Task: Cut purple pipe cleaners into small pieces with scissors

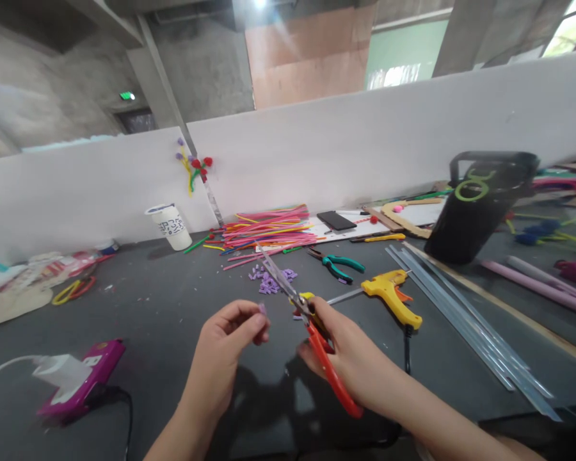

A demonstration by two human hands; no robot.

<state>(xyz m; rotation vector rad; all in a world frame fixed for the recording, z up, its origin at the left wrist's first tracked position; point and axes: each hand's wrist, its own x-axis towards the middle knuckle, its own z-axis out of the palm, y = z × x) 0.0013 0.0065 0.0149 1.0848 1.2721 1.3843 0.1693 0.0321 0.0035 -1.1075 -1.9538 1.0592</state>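
My left hand (223, 349) pinches a small purple piece (262, 310) between thumb and fingertips. In my right hand (358, 352) is a pair of scissors (335, 378) with red handles, its blades pointing up and away to the left. Just beyond the blades lies a loose pile of short purple pieces (271, 280) on the dark table. A yellow glue gun (391, 296) rests to the right of my right hand, its nozzle turned away to the upper right. Pliers with teal handles (340, 262) lie between the pile and the glue gun.
Pink and yellow pipe cleaners (269, 227) are bundled at the back, beside a white cup (170, 227). Clear glue sticks (470, 320) and a black tumbler (482, 208) occupy the right. A purple power strip (89, 378) with a white plug sits at left. A white partition (340, 153) stands behind.
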